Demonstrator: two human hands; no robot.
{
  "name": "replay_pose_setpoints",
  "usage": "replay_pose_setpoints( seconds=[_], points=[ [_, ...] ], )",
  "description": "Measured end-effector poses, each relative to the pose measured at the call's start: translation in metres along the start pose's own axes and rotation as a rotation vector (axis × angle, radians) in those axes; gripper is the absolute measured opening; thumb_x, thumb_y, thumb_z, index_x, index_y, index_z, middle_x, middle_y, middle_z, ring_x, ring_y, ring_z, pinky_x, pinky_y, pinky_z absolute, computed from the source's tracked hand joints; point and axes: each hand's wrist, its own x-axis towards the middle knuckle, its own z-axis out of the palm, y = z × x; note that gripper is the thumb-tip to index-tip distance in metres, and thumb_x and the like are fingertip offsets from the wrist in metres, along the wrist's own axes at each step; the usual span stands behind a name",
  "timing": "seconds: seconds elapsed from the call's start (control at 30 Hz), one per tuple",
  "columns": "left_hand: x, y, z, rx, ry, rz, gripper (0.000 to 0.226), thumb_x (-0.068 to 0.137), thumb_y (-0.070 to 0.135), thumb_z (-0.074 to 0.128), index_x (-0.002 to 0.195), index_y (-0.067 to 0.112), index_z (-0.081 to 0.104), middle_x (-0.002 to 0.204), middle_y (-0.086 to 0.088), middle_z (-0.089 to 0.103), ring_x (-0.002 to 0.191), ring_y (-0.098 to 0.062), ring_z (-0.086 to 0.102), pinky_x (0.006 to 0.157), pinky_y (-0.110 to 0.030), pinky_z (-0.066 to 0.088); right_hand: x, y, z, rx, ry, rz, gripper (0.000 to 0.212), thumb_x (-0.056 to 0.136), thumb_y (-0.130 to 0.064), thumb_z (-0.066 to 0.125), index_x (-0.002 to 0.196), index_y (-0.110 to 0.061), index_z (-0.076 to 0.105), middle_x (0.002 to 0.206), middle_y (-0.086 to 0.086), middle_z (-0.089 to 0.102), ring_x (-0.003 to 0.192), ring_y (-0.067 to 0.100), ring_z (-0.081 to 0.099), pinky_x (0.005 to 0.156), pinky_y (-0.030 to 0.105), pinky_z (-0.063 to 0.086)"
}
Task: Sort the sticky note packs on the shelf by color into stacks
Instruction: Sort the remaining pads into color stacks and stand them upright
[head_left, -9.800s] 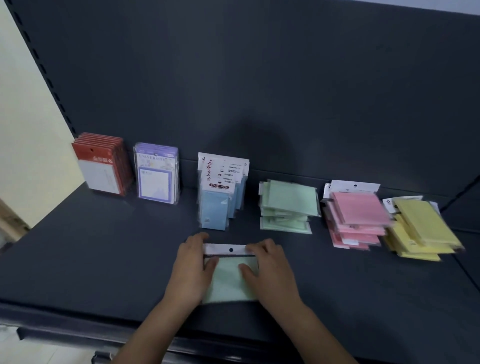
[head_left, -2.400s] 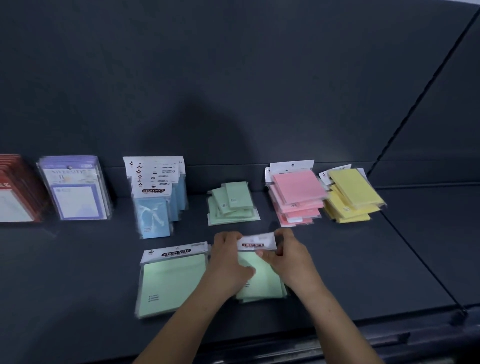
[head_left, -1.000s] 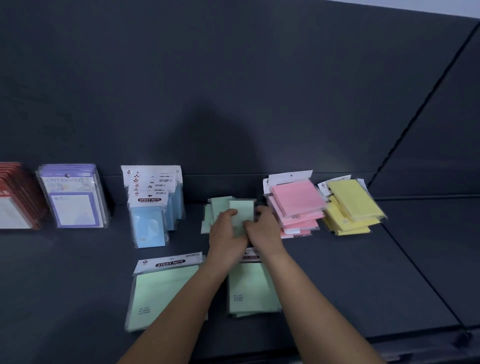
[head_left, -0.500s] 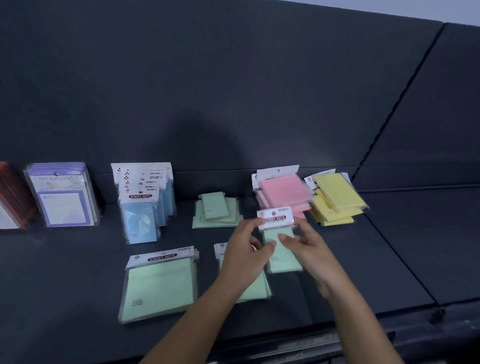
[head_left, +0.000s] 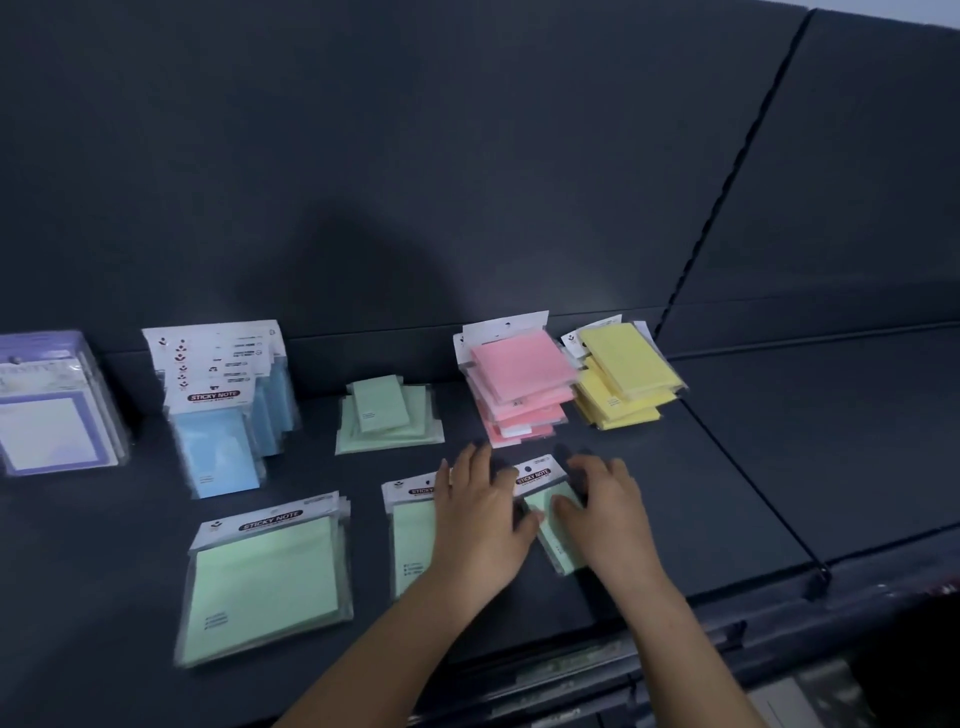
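Setting a small green pack down at the front of the shelf (head_left: 727, 467) looks like the job right now.

From the left, a big pack (head_left: 265, 577) lies flat, and then a mid pack (head_left: 410, 545). The left hand (head_left: 480, 525) lies over the mid pack, wide and flat. Its fingers are spread and its thumb is by the small pack (head_left: 550, 512). The small pack is flat on the shelf between the two hands, near the pink pile (head_left: 519, 379) and in front of it. The right hand (head_left: 605, 519) sits on the pack's right side, with bent fingers and the thumb on the green face. I cannot tell if it pinches the pack or only presses it.

To do this well, I would keep the pack flat and slide it, not lift it. I would leave a gap so it does not climb onto the mid pack. Then I would turn it until its edges match the two packs beside it.

The small pack's white top points to the back wall but leans a bit left. Its long side runs front to back, with the near end swung to the right.
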Motion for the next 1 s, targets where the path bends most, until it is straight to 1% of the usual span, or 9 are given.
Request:
replay_pose_setpoints(
  seconds=[0.1, 0.2, 0.3, 0.4, 0.47, 0.6, 0.77, 0.87, 1.0],
  points=[
    [0.009, -0.021, -0.020, -0.240, 0.241, -0.120, 0.042, 0.090, 0.035, 0.053, 0.128, 0.020, 0.048, 0.144, 0.000, 0.034, 0.135, -0.018, 0.024, 0.109, -0.032, 0.017, 0.008, -0.024, 0.005, 0.212, 0.024, -0.114, 0.026, 0.084, -0.001, 0.057, 0.107, -0.011, 0.062, 0.100, 0.001, 0.055, 0.093, 0.017, 0.055, 0.077, 0.017, 0.040],
    [0.018, -0.049, -0.042, -0.295, 0.399, -0.292, 0.044, 0.087, 0.026, 0.057, 0.129, 0.015, 0.047, 0.140, -0.005, 0.039, 0.131, -0.024, 0.030, 0.107, -0.036, 0.025, 0.021, -0.061, 0.021, 0.539, -0.160, -0.134, 0.025, 0.088, -0.001, 0.055, 0.110, -0.008, 0.063, 0.105, 0.002, 0.066, 0.098, 0.016, 0.062, 0.085, 0.014, 0.044],
    [0.025, -0.075, -0.054, -0.350, 0.279, -0.462, 0.056, 0.087, 0.027, 0.057, 0.137, 0.014, 0.036, 0.142, -0.009, 0.039, 0.134, -0.028, 0.030, 0.109, -0.041, 0.028, 0.037, -0.095, 0.047, 0.652, -0.356, -0.093, 0.038, 0.092, -0.014, 0.055, 0.129, -0.010, 0.051, 0.126, -0.003, 0.055, 0.116, 0.008, 0.052, 0.096, 0.015, 0.038],
    [0.026, -0.090, -0.057, -0.581, 0.148, -0.500, 0.051, 0.087, 0.021, 0.057, 0.134, 0.014, 0.041, 0.130, -0.012, 0.053, 0.120, -0.027, 0.049, 0.100, -0.040, 0.041, 0.048, -0.120, 0.067, 0.673, -0.393, -0.050, 0.026, 0.089, -0.011, 0.053, 0.112, -0.022, 0.055, 0.114, -0.005, 0.057, 0.102, 0.004, 0.056, 0.086, 0.012, 0.041],
    [0.025, -0.094, -0.059, -0.705, 0.166, -0.503, 0.045, 0.084, 0.015, 0.059, 0.128, 0.014, 0.047, 0.121, -0.008, 0.058, 0.108, -0.022, 0.057, 0.094, -0.032, 0.046, 0.053, -0.128, 0.076, 0.748, -0.363, -0.024, 0.027, 0.086, -0.002, 0.051, 0.103, -0.023, 0.055, 0.101, -0.003, 0.064, 0.093, 0.010, 0.061, 0.081, 0.017, 0.047],
    [0.021, -0.095, -0.067, -0.966, 0.343, -0.557, 0.024, 0.083, 0.008, 0.062, 0.106, 0.015, 0.057, 0.095, 0.005, 0.059, 0.088, -0.008, 0.055, 0.071, -0.011, 0.040, 0.054, -0.131, 0.084, 0.927, -0.207, 0.102, 0.023, 0.084, 0.002, 0.057, 0.101, -0.013, 0.056, 0.085, -0.006, 0.058, 0.077, 0.002, 0.055, 0.059, 0.002, 0.043],
    [0.013, -0.091, -0.076, -1.227, 0.541, -0.571, 0.016, 0.085, 0.005, 0.063, 0.096, 0.014, 0.058, 0.092, 0.002, 0.061, 0.084, -0.010, 0.057, 0.071, -0.013, 0.045, 0.049, -0.130, 0.079, 1.081, -0.140, 0.217, 0.012, 0.083, -0.001, 0.064, 0.085, -0.012, 0.061, 0.083, 0.006, 0.057, 0.072, 0.014, 0.053, 0.065, 0.020, 0.045],
    [0.008, -0.084, -0.080, -1.290, 0.462, -0.498, 0.029, 0.083, -0.001, 0.063, 0.104, 0.016, 0.055, 0.101, 0.004, 0.060, 0.082, -0.008, 0.058, 0.069, -0.015, 0.047, 0.045, -0.121, 0.066, 1.098, -0.214, 0.154, 0.019, 0.084, 0.004, 0.059, 0.089, -0.014, 0.063, 0.082, 0.005, 0.058, 0.067, 0.012, 0.053, 0.054, 0.017, 0.044],
    [-0.001, -0.065, -0.076, -1.268, 0.339, -0.397, 0.035, 0.083, -0.001, 0.061, 0.106, 0.026, 0.057, 0.105, 0.010, 0.061, 0.075, -0.009, 0.059, 0.063, -0.015, 0.049, 0.035, -0.095, 0.040, 1.021, -0.319, 0.031, 0.038, 0.083, 0.008, 0.049, 0.099, -0.020, 0.069, 0.095, 0.015, 0.066, 0.081, 0.020, 0.056, 0.072, 0.032, 0.045]
  ],
)
